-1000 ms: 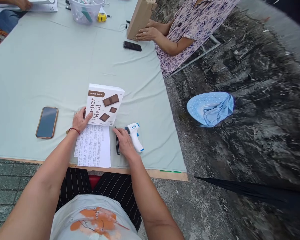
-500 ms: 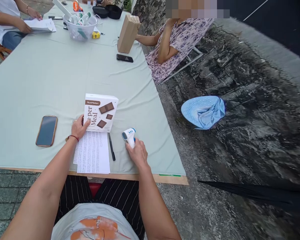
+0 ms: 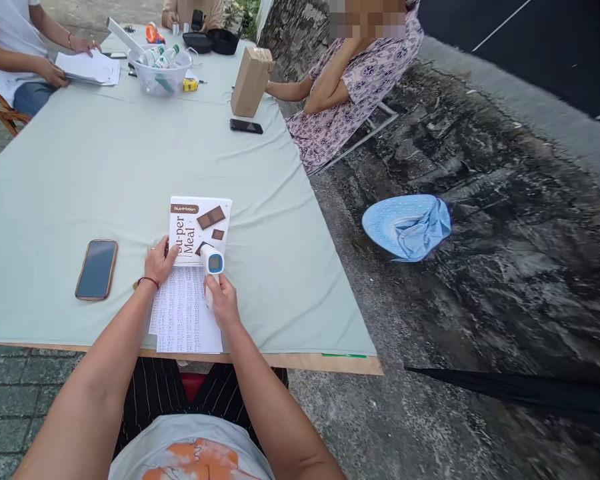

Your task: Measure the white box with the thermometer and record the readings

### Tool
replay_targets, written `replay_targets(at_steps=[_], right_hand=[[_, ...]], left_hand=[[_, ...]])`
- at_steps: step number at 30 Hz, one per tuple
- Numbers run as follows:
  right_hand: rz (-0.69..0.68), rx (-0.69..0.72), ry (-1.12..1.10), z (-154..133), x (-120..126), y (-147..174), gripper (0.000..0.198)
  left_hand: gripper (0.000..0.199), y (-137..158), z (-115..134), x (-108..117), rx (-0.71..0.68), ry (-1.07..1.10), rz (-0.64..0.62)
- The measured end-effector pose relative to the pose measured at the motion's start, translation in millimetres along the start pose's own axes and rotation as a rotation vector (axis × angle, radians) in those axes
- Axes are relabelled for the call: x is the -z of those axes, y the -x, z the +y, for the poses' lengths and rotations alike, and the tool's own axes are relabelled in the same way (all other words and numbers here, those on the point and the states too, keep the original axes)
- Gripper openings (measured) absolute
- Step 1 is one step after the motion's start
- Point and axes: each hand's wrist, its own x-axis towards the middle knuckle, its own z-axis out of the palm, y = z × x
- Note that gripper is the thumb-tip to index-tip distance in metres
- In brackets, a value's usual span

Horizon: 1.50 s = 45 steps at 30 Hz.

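Observation:
In the head view my left hand [image 3: 160, 261] grips the left edge of a white box [image 3: 215, 210] printed with chocolate pieces and "NutriMotion". The box stands over the far end of some printed sheets [image 3: 185, 320]. My right hand [image 3: 223, 300] is wrapped round the handle of a white and blue infrared thermometer [image 3: 214, 260]. Its small screen faces me, and its head is in front of the box's lower right part. Whether it touches the box I cannot tell. The pen beside the sheets is hidden now.
A phone [image 3: 97, 269] lies to the left on the cloth-covered table [image 3: 105, 167]. Farther off are a plastic basket with bottles [image 3: 163, 80], a cardboard box [image 3: 251, 81] and a black phone [image 3: 246, 126]. People sit around the far side. A blue hat [image 3: 407, 227] lies at the right.
My right hand has brought the thermometer left, from beside the pen to the front of the box, and turned its screen towards me. My left hand still holds the box.

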Motion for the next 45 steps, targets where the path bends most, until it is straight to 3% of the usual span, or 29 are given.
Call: replay_targets(at_steps=[17, 23, 36, 45], right_hand=[[0.010, -0.039, -0.057, 0, 2, -6, 0.045], [-0.050, -0.091, -0.123, -11, 0, 0, 0.049], [0.079, -0.137, -0.126, -45, 41, 50, 0.039], [0.081, -0.084, -0.094, -43, 50, 53, 0.035]], left_hand=[[0.060, 0, -3, -3, 0.015, -0.034, 0.000], [0.060, 0, -2, -1, 0.005, -0.019, 0.005], [0.068, -1, -1, 0, 0.005, 0.032, -0.011], [0.062, 0, 3, 4, 0.005, 0.077, -0.017]])
